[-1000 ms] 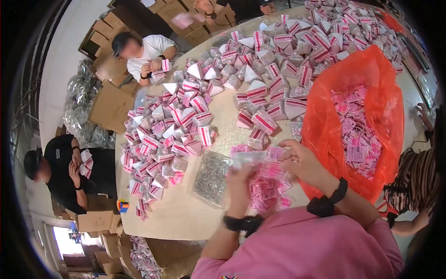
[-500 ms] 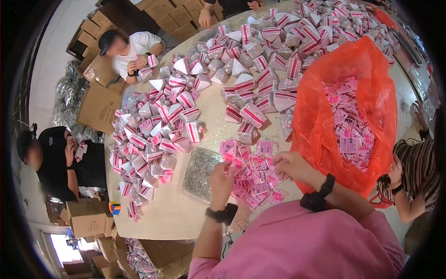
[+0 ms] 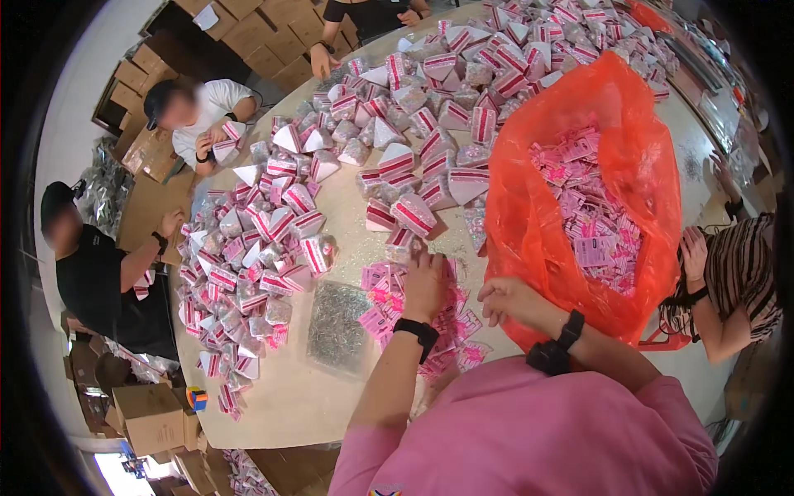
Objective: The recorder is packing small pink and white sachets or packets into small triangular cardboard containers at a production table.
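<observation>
Pink cards (image 3: 455, 337) are piled on the counter (image 3: 277, 401), partly blocked by the left hand (image 3: 425, 285) over them, fingers bent, can't tell if it's gripping any. Right hand (image 3: 514, 304) is loosely curled just beside them, palm hidden, contents unclear.

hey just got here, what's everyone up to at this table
The person's left hand is down over a loose pile of pink cards, fingers near a striped packet; its grip is hidden. The right hand is loosely curled beside a red bag with more cards inside. A shallow clear box of small metal bits sits left of the pile. Across the table, a co-worker in white handles similar packets.
</observation>
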### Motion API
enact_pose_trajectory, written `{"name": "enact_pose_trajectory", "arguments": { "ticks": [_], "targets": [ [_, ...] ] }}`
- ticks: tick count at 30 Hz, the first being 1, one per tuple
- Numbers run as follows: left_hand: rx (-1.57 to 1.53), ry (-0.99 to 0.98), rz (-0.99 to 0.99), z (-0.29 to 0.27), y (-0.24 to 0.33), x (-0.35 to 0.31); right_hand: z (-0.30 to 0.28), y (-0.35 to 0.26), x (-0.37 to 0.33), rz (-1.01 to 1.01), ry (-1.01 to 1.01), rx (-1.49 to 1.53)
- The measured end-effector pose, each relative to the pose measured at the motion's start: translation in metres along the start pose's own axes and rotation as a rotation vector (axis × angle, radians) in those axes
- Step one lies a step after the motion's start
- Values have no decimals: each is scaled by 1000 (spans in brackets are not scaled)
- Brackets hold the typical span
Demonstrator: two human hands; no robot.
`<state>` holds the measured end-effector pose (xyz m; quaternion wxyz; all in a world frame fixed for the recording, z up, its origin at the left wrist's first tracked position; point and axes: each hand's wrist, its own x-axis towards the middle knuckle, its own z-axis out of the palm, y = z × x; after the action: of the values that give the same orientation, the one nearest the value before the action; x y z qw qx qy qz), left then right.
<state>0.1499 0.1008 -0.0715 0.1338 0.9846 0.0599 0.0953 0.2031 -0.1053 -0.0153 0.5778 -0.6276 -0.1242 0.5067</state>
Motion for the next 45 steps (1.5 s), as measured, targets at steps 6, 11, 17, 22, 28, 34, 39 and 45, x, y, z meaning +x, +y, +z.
{"name": "enact_pose_trajectory", "arguments": {
  "ticks": [6, 11, 17, 22, 28, 34, 39, 45],
  "targets": [
    [-122, -257, -137, -6, 1, 9, -11, 6, 3, 29, 43, 87],
    [-330, 139, -99, -39, -5, -15, -10, -1, 3, 45, 21, 65],
    [-287, 218, -676, -69, -96, -99, -13, 5, 6, 47, 26, 84],
    [167, 135, -585, -55, -115, -140, -10, 3, 9, 44, 4, 67],
    [96, 133, -613, -49, -122, -140, -13, 7, 7, 21, 15, 68],
    [187, 206, -512, -68, -128, -145, -11, 6, 5, 11, 20, 69],
    [173, 233, -531, -94, -132, -148, -10, 3, 3, 25, 39, 48],
    [11, 413, -596, -114, -124, -143, -7, 7, 5, -7, 31, 37]
  ]
}}
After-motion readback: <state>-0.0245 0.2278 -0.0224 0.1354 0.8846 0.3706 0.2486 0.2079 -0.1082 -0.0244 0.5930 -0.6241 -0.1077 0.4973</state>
